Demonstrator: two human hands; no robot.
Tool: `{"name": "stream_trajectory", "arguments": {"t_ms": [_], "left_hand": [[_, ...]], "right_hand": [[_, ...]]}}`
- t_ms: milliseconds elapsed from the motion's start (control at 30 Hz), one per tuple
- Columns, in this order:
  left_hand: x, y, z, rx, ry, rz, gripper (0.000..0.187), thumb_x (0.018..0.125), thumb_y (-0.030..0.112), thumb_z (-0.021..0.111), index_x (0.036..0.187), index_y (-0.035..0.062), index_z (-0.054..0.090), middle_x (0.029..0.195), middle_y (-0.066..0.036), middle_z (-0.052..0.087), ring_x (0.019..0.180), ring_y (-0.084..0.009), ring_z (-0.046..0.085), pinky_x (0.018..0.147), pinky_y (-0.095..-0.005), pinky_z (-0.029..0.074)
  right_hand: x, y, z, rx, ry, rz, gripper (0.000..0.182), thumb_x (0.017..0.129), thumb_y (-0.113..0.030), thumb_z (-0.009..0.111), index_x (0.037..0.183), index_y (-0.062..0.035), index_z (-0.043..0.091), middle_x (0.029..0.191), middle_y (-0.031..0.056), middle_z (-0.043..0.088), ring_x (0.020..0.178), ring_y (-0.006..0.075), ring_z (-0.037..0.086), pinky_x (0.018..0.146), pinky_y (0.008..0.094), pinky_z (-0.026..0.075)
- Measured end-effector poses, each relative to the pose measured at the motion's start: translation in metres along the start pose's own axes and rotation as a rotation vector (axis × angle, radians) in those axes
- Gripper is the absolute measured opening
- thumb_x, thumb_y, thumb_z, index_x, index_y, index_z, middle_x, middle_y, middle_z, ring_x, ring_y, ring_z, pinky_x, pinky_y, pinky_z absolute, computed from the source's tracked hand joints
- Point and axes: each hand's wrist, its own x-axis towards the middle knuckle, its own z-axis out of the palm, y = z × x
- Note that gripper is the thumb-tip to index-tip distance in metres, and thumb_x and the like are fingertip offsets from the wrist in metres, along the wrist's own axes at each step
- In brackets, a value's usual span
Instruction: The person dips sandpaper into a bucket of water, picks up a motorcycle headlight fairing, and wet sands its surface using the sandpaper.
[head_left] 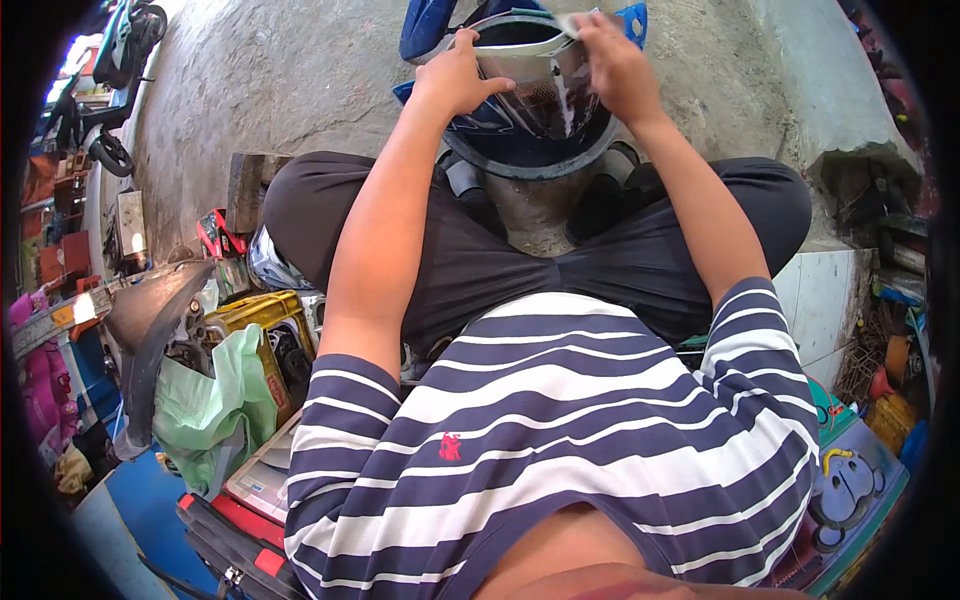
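Between my feet is a glossy clear-fronted shell (550, 95) with blue plastic parts (427, 28), which looks like a motorcycle headlight unit. It rests over a round black tub-like rim (545, 170). A pale strip (530, 48) runs along its upper edge. My left hand (460, 80) grips the shell's left side, fingers over the edge and thumb across the clear front. At the upper right, my right hand (615, 68) pinches the raised, slightly blurred end of the pale strip. Its fingertips partly hide that end.
Concrete floor (300, 80) surrounds the shell. On the left are a green plastic bag (222, 395), a yellow case (262, 315) and a red-black toolbox (235, 540). A parked scooter (112, 90) is at upper left. A white tiled block (815, 300) stands right, near assorted clutter.
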Motion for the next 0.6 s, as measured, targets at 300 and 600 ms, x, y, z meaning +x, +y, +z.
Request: {"name": "stream_trajectory", "arguments": {"t_ms": [300,600], "left_hand": [[-0.002,0.0,-0.002,-0.022,-0.005,-0.011,0.105,0.079,0.063,0.085,0.153,0.0048,0.039,0.133,-0.021,0.072,0.125,-0.037,0.069,0.103,-0.0508,0.053],[0.003,-0.001,-0.002,-0.049,-0.027,-0.025,0.106,0.078,0.063,0.086,0.153,0.005,0.038,0.132,-0.022,0.072,0.124,-0.0379,0.069,0.104,-0.0537,0.051]], "right_hand": [[0.003,-0.027,-0.003,0.013,-0.022,-0.096,0.055,0.087,0.003,0.061,0.14,-0.009,0.063,0.131,0.0193,0.071,0.128,0.0416,0.064,0.108,0.0501,0.05],[-0.009,-0.054,0.003,-0.016,-0.116,-0.176,0.046,0.092,0.004,0.057,0.137,-0.0058,0.064,0.14,0.0167,0.067,0.135,0.041,0.06,0.112,0.0484,0.049]]}}
